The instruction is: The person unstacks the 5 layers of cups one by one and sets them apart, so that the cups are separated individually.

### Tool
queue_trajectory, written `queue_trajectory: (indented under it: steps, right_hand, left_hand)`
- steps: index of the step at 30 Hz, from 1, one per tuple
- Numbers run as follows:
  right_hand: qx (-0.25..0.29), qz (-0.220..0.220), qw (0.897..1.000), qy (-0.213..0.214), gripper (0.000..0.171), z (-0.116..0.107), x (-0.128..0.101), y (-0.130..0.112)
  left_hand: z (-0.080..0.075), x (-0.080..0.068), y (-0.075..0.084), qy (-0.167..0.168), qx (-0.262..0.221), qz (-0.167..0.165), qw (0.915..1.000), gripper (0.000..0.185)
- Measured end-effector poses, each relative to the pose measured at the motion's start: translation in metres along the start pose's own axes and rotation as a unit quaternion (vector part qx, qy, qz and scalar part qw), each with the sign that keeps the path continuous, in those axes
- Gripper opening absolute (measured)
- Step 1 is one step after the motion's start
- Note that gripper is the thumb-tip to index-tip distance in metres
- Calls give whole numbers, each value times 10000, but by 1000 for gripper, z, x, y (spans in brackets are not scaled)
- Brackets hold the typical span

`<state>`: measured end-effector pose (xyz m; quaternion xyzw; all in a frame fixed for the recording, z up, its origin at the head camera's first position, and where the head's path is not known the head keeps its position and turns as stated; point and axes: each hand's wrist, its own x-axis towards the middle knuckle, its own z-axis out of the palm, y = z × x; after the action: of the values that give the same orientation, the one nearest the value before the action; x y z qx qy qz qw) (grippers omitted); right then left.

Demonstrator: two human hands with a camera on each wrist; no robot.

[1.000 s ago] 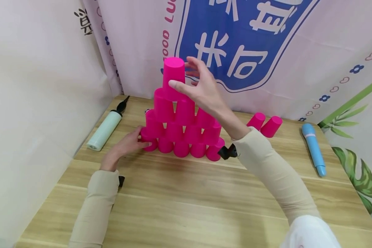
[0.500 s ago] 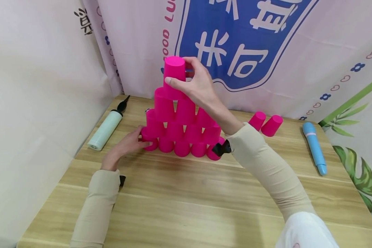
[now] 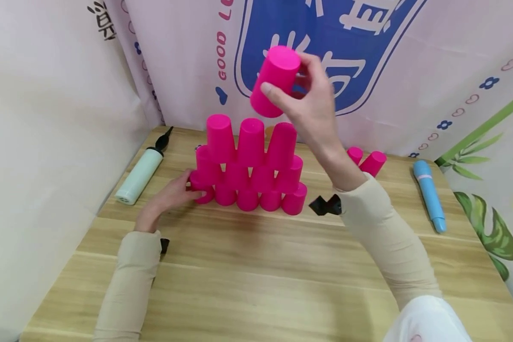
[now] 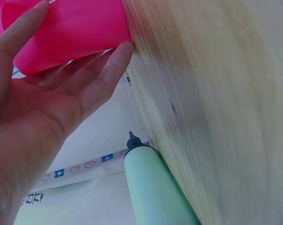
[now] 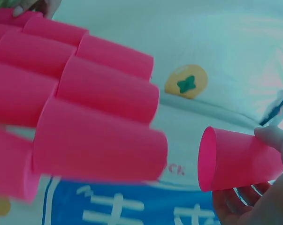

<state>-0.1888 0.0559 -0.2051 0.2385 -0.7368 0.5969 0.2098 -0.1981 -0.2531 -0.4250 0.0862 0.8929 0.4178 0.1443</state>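
Observation:
A pyramid of upturned pink cups (image 3: 248,166) stands on the wooden table (image 3: 256,266), with three cups in its top row. My right hand (image 3: 312,102) holds one pink cup (image 3: 274,80) tilted in the air above and right of the pyramid; the right wrist view shows that cup (image 5: 240,159) gripped by fingers and thumb, its mouth facing the stack (image 5: 85,108). My left hand (image 3: 171,194) rests with straight fingers against the bottom-left cup (image 4: 71,33) of the pyramid.
A pale green hand pump (image 3: 141,173) lies at the table's left. A blue tube-shaped object (image 3: 429,194) lies at the right. Two more pink cups (image 3: 367,160) lie on their sides behind my right forearm. A printed cloth backdrop (image 3: 367,71) hangs close behind.
My right hand closed on the top cup, then lifted it up and to the right, off the pyramid. The row beneath it is gone; three cups now top the stack. The left hand stayed put.

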Motion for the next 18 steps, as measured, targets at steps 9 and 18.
queue_trajectory:
  steps: [9, 18]
  right_hand:
    - [-245, 483, 9895, 1340, 55, -88, -20, 28]
    - [-492, 2139, 9422, 2532, 53, -182, -63, 142]
  left_hand:
    - [-2, 1, -1, -57, 27, 90, 9999, 65]
    - [0, 0, 0, -48, -23, 79, 10000, 63]
